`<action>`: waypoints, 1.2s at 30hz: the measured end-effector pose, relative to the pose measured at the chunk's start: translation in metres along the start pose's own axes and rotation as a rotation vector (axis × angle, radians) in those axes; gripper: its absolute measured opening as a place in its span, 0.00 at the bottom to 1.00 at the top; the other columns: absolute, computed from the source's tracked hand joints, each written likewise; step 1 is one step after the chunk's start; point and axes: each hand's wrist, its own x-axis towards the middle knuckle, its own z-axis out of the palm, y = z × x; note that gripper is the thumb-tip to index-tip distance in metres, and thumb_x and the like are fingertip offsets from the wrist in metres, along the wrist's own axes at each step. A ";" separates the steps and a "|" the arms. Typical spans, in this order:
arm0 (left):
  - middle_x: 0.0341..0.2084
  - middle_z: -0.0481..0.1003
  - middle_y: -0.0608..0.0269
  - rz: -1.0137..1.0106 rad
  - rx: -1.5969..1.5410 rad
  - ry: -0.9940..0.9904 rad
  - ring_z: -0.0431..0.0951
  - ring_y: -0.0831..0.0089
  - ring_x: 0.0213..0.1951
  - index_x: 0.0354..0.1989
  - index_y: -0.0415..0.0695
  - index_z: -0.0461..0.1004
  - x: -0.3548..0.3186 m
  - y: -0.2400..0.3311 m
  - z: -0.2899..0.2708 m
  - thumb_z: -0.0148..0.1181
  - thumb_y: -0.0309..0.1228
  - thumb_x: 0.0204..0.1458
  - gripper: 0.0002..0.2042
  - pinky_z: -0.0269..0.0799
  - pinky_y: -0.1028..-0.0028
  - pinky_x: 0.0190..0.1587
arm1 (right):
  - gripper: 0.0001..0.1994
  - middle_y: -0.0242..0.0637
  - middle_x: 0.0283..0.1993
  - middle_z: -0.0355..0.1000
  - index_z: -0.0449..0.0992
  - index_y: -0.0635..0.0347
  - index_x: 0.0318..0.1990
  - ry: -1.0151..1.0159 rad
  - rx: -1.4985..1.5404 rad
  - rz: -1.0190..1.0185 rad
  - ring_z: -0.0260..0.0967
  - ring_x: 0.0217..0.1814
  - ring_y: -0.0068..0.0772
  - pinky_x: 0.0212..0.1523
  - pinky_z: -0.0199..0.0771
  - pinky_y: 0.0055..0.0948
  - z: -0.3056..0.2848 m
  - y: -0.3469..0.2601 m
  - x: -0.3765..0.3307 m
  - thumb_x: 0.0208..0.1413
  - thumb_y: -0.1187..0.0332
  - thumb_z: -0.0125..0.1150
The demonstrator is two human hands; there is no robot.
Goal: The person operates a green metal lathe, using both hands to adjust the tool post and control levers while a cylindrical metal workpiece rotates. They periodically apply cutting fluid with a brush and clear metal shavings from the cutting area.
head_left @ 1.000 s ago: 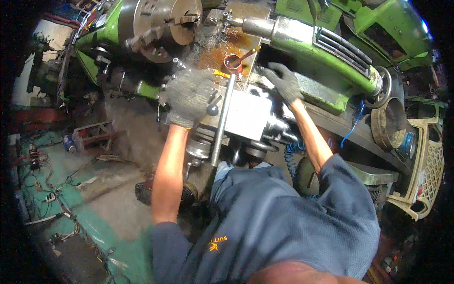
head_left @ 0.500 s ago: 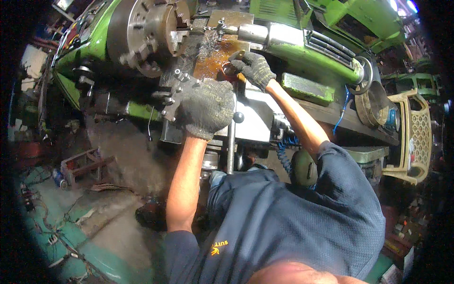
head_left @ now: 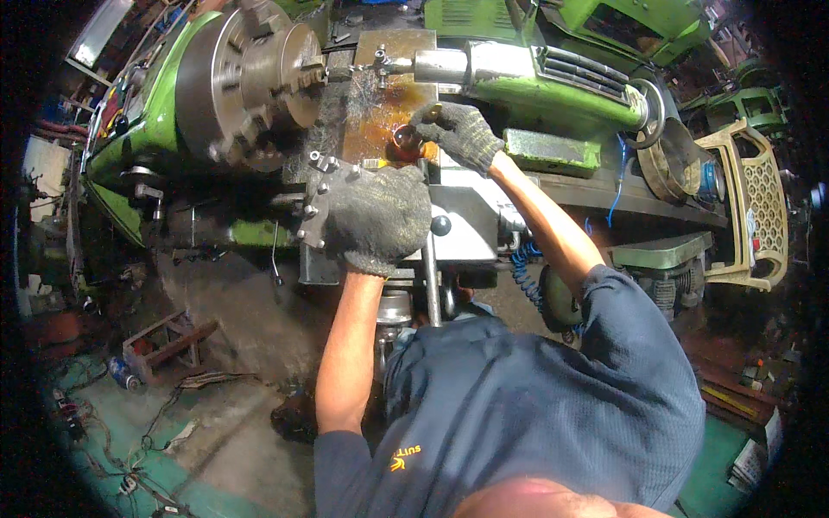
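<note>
Both my hands wear grey knit work gloves at a green metal lathe. My left hand (head_left: 377, 216) is closed over the tool post (head_left: 316, 203), a dark block with several bolts along its edge; its fingertips are hidden on the far side. Just beyond it, a small round cup (head_left: 408, 140) of amber-brown liquid stands on the oil-wet plate (head_left: 393, 45). My right hand (head_left: 464, 136) hovers at the cup's right side, fingers curled together; whatever sits between them is too small to make out. A ball-ended lever (head_left: 440, 226) rises beside my left wrist.
The blurred lathe chuck (head_left: 246, 82) is at the far left, facing the tailstock (head_left: 553, 91) with its handwheel (head_left: 649, 112). A green box-shaped block (head_left: 553, 151) lies right of my right hand. Farther right are a round metal tub (head_left: 669, 164) and a beige plastic chair (head_left: 749, 203).
The view has shifted slightly. My right hand has drawn a little to the right of the cup, so more of the cup shows. My left hand stays on the tool post.
</note>
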 end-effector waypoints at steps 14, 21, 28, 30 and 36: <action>0.23 0.74 0.61 -0.016 0.142 -0.068 0.75 0.62 0.25 0.26 0.49 0.77 -0.011 -0.006 0.006 0.62 0.39 0.41 0.09 0.69 0.61 0.26 | 0.08 0.40 0.35 0.77 0.76 0.71 0.37 0.503 0.878 0.292 0.79 0.39 0.32 0.41 0.85 0.27 0.034 0.015 0.048 0.57 0.73 0.65; 0.18 0.72 0.60 0.022 0.034 -0.030 0.75 0.62 0.22 0.27 0.48 0.77 -0.013 -0.007 0.004 0.61 0.39 0.43 0.09 0.70 0.61 0.25 | 0.07 0.31 0.34 0.79 0.81 0.62 0.37 0.617 0.742 0.212 0.75 0.34 0.22 0.34 0.75 0.24 0.062 0.000 0.115 0.55 0.68 0.65; 0.24 0.75 0.63 -0.028 0.002 -0.083 0.77 0.64 0.27 0.29 0.50 0.78 -0.018 -0.010 0.008 0.62 0.39 0.43 0.08 0.72 0.62 0.28 | 0.11 0.38 0.34 0.79 0.80 0.68 0.40 0.808 0.129 0.071 0.77 0.34 0.25 0.38 0.81 0.27 0.066 0.028 0.121 0.54 0.69 0.70; 0.30 0.78 0.61 -0.023 -0.041 -0.116 0.78 0.63 0.30 0.34 0.50 0.79 -0.022 -0.010 0.009 0.63 0.38 0.44 0.10 0.72 0.60 0.31 | 0.11 0.39 0.35 0.79 0.80 0.70 0.41 0.810 0.172 0.060 0.77 0.34 0.26 0.36 0.82 0.28 0.067 0.026 0.116 0.55 0.71 0.69; 0.41 0.78 0.55 -0.122 -0.081 0.175 0.78 0.55 0.46 0.41 0.44 0.77 -0.071 -0.052 -0.096 0.59 0.33 0.49 0.12 0.72 0.55 0.50 | 0.09 0.32 0.33 0.79 0.82 0.62 0.39 0.783 0.181 0.016 0.74 0.34 0.21 0.36 0.76 0.24 0.047 -0.023 0.045 0.55 0.67 0.70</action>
